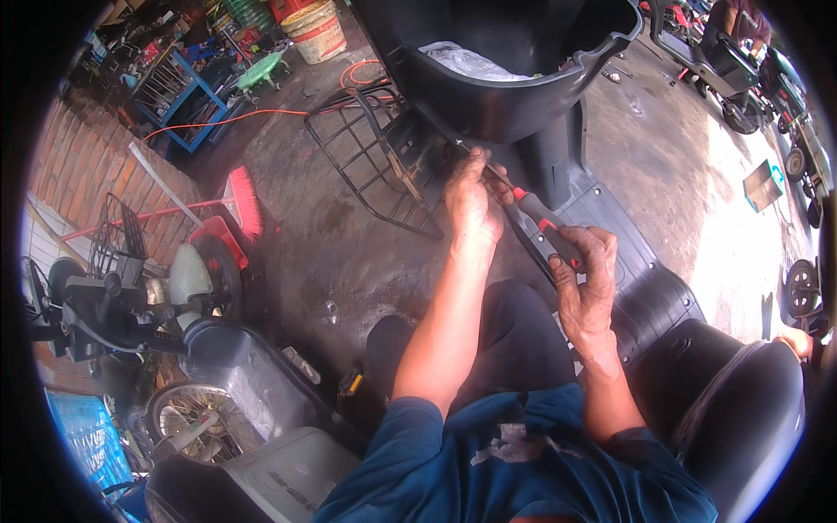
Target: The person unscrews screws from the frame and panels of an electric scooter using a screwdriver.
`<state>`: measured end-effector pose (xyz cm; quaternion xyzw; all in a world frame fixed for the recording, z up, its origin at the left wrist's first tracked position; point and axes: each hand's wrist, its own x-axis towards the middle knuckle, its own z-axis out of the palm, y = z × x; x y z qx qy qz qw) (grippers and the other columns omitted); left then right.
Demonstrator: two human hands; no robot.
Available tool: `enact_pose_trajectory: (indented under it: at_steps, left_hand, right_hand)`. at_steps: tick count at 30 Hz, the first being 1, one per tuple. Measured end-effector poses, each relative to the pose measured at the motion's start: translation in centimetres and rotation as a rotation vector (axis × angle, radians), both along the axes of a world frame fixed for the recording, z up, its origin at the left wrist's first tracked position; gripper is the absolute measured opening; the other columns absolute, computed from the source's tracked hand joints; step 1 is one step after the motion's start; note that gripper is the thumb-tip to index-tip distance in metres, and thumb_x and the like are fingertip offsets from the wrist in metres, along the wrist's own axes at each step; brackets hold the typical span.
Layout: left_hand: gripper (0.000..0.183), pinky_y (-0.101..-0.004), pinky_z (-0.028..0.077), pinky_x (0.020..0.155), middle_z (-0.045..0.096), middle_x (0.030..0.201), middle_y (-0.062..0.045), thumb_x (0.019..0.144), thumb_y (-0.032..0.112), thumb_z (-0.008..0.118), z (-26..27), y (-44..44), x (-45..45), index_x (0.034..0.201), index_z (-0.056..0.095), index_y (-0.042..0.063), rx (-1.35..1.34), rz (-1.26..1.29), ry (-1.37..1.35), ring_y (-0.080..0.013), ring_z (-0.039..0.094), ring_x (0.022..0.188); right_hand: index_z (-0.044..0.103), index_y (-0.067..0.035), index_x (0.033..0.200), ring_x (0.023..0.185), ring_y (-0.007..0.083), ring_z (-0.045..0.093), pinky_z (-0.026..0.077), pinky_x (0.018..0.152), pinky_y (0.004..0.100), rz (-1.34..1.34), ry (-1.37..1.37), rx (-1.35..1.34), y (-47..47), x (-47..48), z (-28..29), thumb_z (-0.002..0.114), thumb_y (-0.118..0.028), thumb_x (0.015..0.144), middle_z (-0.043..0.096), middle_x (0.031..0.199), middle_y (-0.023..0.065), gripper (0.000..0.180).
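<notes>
My right hand [588,287] grips the dark grey and red handle of a screwdriver [537,208], which slants up and to the left. Around its metal shaft, near the far end, my left hand [472,202] has its fingers closed. The tip end points at the lower left edge of a scooter's black plastic front storage panel [484,108]; my fingers partly hide the contact there. Clear plastic film [467,60] lies inside that panel's open compartment. Below and right of the screwdriver stretches the black ribbed footboard [614,229], with the black seat [742,399] behind it.
A black metal rack [356,153] stands close to the left of my left hand. An orange cable [255,112] crosses the floor. A red broom [242,202] and another scooter [242,366] are on the left. At right, a person's hand [794,341] is beside the seat.
</notes>
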<state>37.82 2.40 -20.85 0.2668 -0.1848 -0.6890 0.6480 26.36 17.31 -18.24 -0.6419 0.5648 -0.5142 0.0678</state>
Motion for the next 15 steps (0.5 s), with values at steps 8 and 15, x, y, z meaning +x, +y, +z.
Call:
enact_pose_trajectory:
  at_steps: [8, 15]
  left_hand:
    - [0.015, -0.0262, 0.039, 0.034, 0.056, 0.061, -0.007, 0.088, 0.014, 0.062, 0.5, -2.6, 0.2, 0.083, 0.055, 0.001, 0.113, 0.272, -0.046, -0.0149, 0.051, 0.042]
    - [0.012, -0.0282, 0.039, 0.033, 0.057, 0.059, -0.011, 0.081, 0.007, 0.061, 1.7, -3.8, 0.7, 0.073, 0.056, 0.000, 0.211, 0.298, -0.123, -0.0171, 0.052, 0.039]
  right_hand:
    - [0.060, -0.006, 0.104, 0.091, 0.0224, 0.047, 0.043, 0.080, 0.0324, 0.115, -0.120, -0.073, -0.4, 0.1, -0.1, 0.066, 0.005, 0.076, 0.046, 0.098, 0.0096, 0.030]
    - [0.065, -0.004, 0.096, 0.089, 0.0232, 0.051, 0.045, 0.071, 0.0325, 0.237, 0.098, -0.197, -1.6, -1.3, 0.4, 0.071, 0.002, 0.074, 0.049, 0.098, 0.0109, 0.024]
